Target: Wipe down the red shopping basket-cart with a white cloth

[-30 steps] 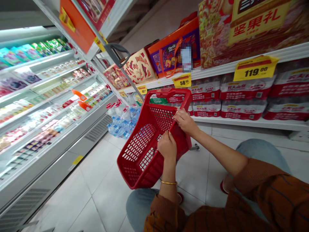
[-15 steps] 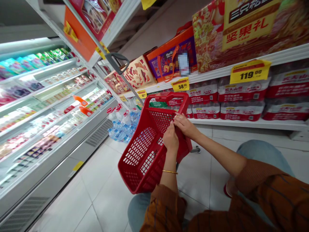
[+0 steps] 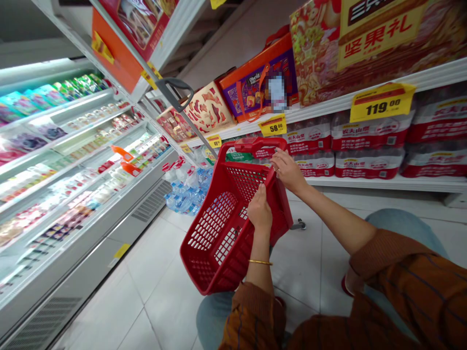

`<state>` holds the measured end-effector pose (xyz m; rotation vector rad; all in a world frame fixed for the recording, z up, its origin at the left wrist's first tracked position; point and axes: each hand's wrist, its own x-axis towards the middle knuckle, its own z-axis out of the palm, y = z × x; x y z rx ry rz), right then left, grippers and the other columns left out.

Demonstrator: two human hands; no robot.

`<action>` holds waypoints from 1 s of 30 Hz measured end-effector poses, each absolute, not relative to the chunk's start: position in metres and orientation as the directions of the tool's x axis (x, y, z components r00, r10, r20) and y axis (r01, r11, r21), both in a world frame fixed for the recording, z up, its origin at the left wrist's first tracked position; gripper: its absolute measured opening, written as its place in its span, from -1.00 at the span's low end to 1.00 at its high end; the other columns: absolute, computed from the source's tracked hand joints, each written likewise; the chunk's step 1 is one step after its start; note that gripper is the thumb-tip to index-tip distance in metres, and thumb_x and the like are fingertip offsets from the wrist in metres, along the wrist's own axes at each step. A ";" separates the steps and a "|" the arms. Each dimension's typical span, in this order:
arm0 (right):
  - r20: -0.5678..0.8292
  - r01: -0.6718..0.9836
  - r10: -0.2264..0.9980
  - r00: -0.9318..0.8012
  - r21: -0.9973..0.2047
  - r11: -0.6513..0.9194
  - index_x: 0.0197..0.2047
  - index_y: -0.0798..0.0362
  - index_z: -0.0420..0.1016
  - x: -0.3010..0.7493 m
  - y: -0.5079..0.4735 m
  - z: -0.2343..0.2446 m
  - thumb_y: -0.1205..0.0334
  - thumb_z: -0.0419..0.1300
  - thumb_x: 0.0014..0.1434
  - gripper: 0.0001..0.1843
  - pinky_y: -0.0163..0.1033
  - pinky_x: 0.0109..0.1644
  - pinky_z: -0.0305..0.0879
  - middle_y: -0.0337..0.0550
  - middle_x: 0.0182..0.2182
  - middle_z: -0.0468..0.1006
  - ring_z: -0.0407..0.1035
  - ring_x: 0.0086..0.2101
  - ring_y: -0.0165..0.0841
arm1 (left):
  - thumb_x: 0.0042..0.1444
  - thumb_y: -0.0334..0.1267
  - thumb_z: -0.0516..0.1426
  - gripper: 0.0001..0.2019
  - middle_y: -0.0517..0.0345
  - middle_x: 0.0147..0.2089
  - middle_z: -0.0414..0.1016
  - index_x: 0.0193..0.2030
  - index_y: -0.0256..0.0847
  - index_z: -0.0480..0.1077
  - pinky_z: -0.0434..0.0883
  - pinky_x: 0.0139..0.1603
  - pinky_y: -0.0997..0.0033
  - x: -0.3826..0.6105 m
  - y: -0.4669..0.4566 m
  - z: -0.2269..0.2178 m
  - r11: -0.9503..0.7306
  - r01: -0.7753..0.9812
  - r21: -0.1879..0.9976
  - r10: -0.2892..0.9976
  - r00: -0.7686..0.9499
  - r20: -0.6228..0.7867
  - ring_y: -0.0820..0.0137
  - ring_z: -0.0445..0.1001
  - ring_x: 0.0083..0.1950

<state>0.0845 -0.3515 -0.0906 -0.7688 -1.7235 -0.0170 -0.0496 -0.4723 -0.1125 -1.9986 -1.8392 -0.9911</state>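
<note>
A red rolling shopping basket (image 3: 215, 194) with perforated walls stands tilted in front of me, its grey pull handle (image 3: 176, 92) stretched out toward the shelf. My left hand (image 3: 260, 210) is wrapped over the near side rim, fingers pressed together, a gold bangle on the wrist. Farther along the same rim, at the corner by the folded red carry handle (image 3: 255, 143), my right hand (image 3: 288, 171) closes its fingers on the edge. The undersides of both hands and the thumbs are partly hidden.
Shelves on the right hold gift boxes (image 3: 251, 80) and shrink-wrapped water packs (image 3: 368, 163). To the left runs a refrigerated display (image 3: 80, 209). Large water bottles (image 3: 188, 189) stand on the floor behind the basket. A small caster (image 3: 301, 224) shows beside it.
My right hand has slid along the rim, away from my left hand toward the far corner. The left hand keeps its place on the basket. The view has shifted slightly.
</note>
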 end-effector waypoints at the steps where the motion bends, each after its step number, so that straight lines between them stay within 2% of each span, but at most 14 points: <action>1: 0.869 0.480 0.486 -0.097 -0.387 0.787 -0.09 0.04 0.49 0.082 -0.355 -0.092 0.14 -0.07 0.38 -0.67 0.18 0.31 0.17 0.04 -0.05 0.52 0.24 0.21 -0.13 | 0.21 -0.54 -0.09 -0.50 -0.01 0.19 0.44 0.25 -0.20 0.30 0.43 0.18 0.32 -0.050 -0.472 -0.113 -0.176 0.950 0.257 0.778 -0.025 0.627 0.35 0.45 0.19; 7: 0.862 0.385 0.488 -0.137 -0.407 0.828 -0.04 0.05 0.49 0.056 -0.397 -0.118 0.17 -0.05 0.38 -0.68 0.22 0.33 0.12 0.05 -0.03 0.52 0.18 0.25 -0.14 | 0.21 -0.53 -0.07 -0.52 -0.03 0.18 0.46 0.23 -0.20 0.33 0.46 0.14 0.31 -0.052 -0.469 -0.112 -0.165 0.955 0.247 0.787 -0.024 0.616 0.33 0.48 0.15; 14: 0.885 0.325 0.394 -0.249 -0.307 0.894 0.03 0.05 0.47 0.059 -0.394 -0.135 0.24 -0.04 0.38 -0.69 0.20 0.33 0.13 0.04 0.08 0.49 0.09 0.30 -0.16 | 0.22 -0.53 -0.06 -0.53 -0.06 0.21 0.43 0.24 -0.23 0.31 0.42 0.18 0.33 -0.056 -0.469 -0.111 -0.176 0.962 0.207 0.802 0.018 0.597 0.33 0.45 0.18; 16: 0.892 0.355 0.397 -0.216 -0.308 0.883 0.06 0.07 0.46 0.065 -0.384 -0.135 0.24 -0.05 0.39 -0.68 0.23 0.33 0.12 0.06 0.10 0.47 0.06 0.31 -0.15 | 0.20 -0.56 -0.08 -0.50 -0.07 0.23 0.40 0.26 -0.26 0.28 0.40 0.21 0.32 -0.057 -0.470 -0.110 -0.194 0.964 0.181 0.810 0.053 0.583 0.34 0.42 0.21; 19: 0.897 0.372 0.434 -0.087 -0.375 0.849 0.10 0.10 0.42 0.069 -0.378 -0.134 0.21 -0.06 0.39 -0.66 0.21 0.34 0.13 0.10 0.12 0.44 0.01 0.33 -0.15 | 0.18 -0.60 -0.10 -0.48 -0.14 0.25 0.38 0.27 -0.33 0.25 0.39 0.22 0.33 -0.059 -0.471 -0.106 -0.199 0.972 0.124 0.826 0.098 0.555 0.32 0.39 0.24; 22: 0.864 0.321 0.503 0.009 -0.479 0.817 0.13 0.06 0.39 0.065 -0.381 -0.139 0.18 -0.06 0.38 -0.64 0.18 0.32 0.16 0.08 0.18 0.38 -0.02 0.34 -0.16 | 0.16 -0.62 -0.10 -0.46 -0.21 0.25 0.36 0.30 -0.39 0.20 0.43 0.18 0.33 -0.065 -0.475 -0.097 -0.200 0.980 -0.003 0.852 0.175 0.493 0.30 0.41 0.22; 24: 0.810 0.289 0.577 0.105 -0.580 0.762 0.15 0.03 0.36 0.060 -0.386 -0.145 0.15 -0.07 0.39 -0.63 0.18 0.32 0.16 0.07 0.21 0.35 0.01 0.33 -0.15 | 0.17 -0.59 -0.08 -0.47 -0.23 0.23 0.39 0.30 -0.40 0.19 0.46 0.14 0.30 -0.071 -0.476 -0.087 -0.233 0.962 -0.140 0.862 0.271 0.427 0.27 0.43 0.20; 26: 0.734 0.254 0.642 0.221 -0.679 0.689 0.17 0.03 0.34 0.055 -0.392 -0.152 0.11 -0.08 0.38 -0.61 0.17 0.31 0.17 0.09 0.19 0.36 0.11 0.29 -0.15 | 0.21 -0.54 -0.06 -0.54 -0.29 0.20 0.41 0.26 -0.45 0.24 0.40 0.22 0.21 -0.077 -0.474 -0.073 -0.302 0.906 -0.296 0.845 0.398 0.358 0.21 0.41 0.22; 28: 0.658 0.203 0.687 0.308 -0.751 0.629 0.17 0.04 0.32 0.052 -0.398 -0.159 0.07 -0.07 0.38 -0.60 0.13 0.29 0.20 0.11 0.14 0.40 0.23 0.21 -0.16 | 0.24 -0.48 -0.06 -0.56 -0.30 0.23 0.36 0.25 -0.47 0.25 0.28 0.33 0.14 -0.081 -0.466 -0.058 -0.408 0.811 -0.418 0.789 0.544 0.286 0.18 0.32 0.30; 30: 0.599 0.144 0.715 0.360 -0.793 0.591 0.15 0.04 0.32 0.050 -0.402 -0.166 0.04 -0.03 0.36 -0.60 0.09 0.26 0.24 0.09 0.09 0.44 0.30 0.14 -0.17 | 0.27 -0.43 -0.06 -0.54 -0.17 0.33 0.24 0.30 -0.37 0.21 0.17 0.40 0.11 -0.080 -0.454 -0.045 -0.536 0.691 -0.485 0.704 0.683 0.196 0.20 0.16 0.39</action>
